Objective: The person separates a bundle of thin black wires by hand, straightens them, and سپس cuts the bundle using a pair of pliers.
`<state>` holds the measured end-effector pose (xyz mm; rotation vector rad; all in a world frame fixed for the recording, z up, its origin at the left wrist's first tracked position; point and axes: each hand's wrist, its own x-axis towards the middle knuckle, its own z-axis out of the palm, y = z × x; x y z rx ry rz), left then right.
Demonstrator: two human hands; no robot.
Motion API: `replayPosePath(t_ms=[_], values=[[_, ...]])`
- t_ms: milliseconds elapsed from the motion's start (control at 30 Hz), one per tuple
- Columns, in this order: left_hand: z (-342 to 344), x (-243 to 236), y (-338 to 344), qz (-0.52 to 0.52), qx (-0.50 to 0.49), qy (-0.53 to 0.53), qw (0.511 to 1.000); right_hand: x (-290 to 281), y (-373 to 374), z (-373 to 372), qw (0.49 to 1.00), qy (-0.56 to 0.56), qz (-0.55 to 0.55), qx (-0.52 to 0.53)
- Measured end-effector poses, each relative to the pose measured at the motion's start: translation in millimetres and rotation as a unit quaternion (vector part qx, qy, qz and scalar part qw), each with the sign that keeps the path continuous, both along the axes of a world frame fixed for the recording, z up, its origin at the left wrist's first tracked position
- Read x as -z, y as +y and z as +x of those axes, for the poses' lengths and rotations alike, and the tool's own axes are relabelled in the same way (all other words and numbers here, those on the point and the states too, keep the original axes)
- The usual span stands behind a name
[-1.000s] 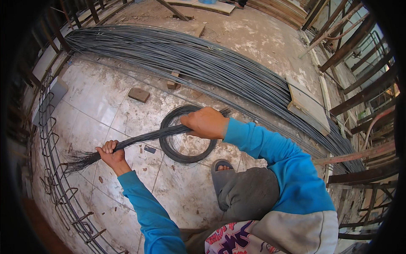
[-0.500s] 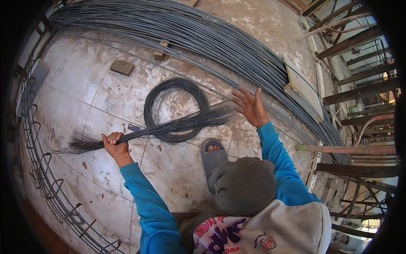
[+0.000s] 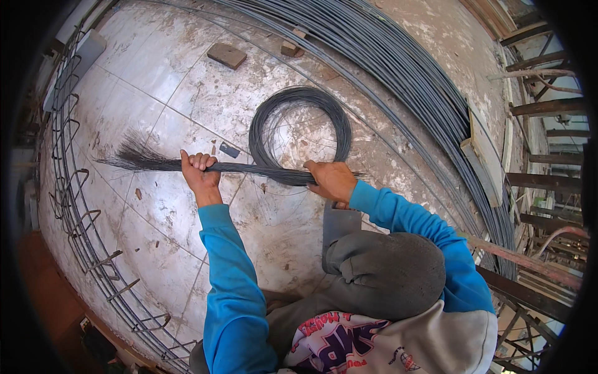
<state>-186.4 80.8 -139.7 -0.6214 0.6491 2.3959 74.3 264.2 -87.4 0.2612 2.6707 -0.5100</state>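
Both hands grip a long bundle of thin dark wire (image 3: 246, 168), lying nearly crosswise before me. My left hand (image 3: 200, 176) has its fingers wrapped round it near the frayed left end, which fans out like a brush. My right hand (image 3: 330, 181) is closed round the bundle toward its other end. Just beyond, a coil of similar wire (image 3: 299, 95) rests on the dirty tiled floor, partly behind the bundle. A small dark flat object (image 3: 229, 149) lies left of the coil. My grey sandal (image 3: 339, 227) shows below my right hand.
Long steel rods (image 3: 398, 62) run diagonally along the upper right, with a board (image 3: 481, 162) against them. Brick-like blocks (image 3: 226, 55) lie near the rods. A bent-bar cage (image 3: 87, 224) curves along the left. Timber posts and braces (image 3: 548, 181) line the right edge.
Half a second ago my right hand was raised open off the bundle; now it is closed on it again. My left hand kept hold, and the bundle lies more level.
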Motion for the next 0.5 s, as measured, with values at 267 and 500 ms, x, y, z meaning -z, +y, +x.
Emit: replayPosePath(t_ms=[267, 500], values=[[-27.0, -33.3, 31.2, 0.047, 0.081, 0.109, 0.990, 29.6, -1.7, 22.7, 0.961, 0.162, -0.204, 0.090], [-73.8, -3.1, 33.7, 0.024, 0.144, 0.076, 0.986, 11.1, -15.7, -12.7, 0.722, -0.165, -0.622, 0.254]])
